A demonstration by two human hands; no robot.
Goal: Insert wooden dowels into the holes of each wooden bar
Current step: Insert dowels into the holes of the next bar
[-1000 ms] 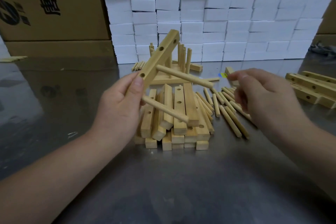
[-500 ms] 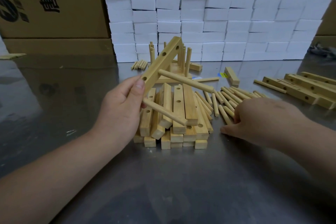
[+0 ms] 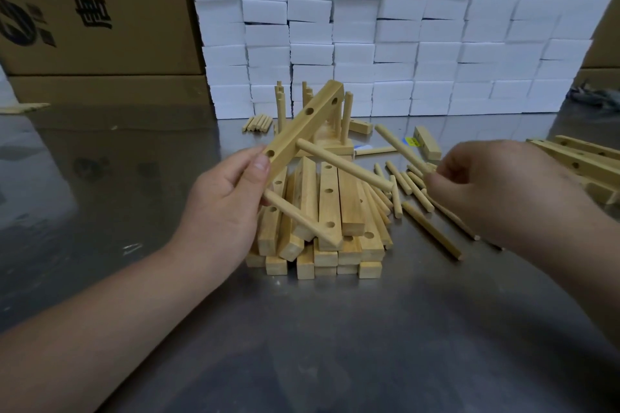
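My left hand (image 3: 223, 201) grips the lower end of a wooden bar (image 3: 307, 126) held tilted above the table. Two dowels stick out of the bar toward me: an upper dowel (image 3: 345, 166) and a lower dowel (image 3: 300, 216). Two more holes higher on the bar are open. My right hand (image 3: 496, 191) pinches one end of a loose dowel (image 3: 401, 147), lifted and pointing up-left toward the bar. A stack of bare bars (image 3: 322, 218) lies under the held bar. Loose dowels (image 3: 412, 191) are scattered to the right of it.
The table (image 3: 335, 345) is shiny metal. A bar with upright dowels (image 3: 335, 141) stands behind the stack. More bars (image 3: 583, 157) lie at the right edge, a short block (image 3: 426, 142) and small dowel bundle (image 3: 258, 122) farther back. White foam blocks (image 3: 402, 37) and cardboard boxes (image 3: 94, 10) form the back wall.
My right hand dropped to the loose dowels on the table, took one, and has now lifted it toward the bar. My left hand kept the bar nearly still.
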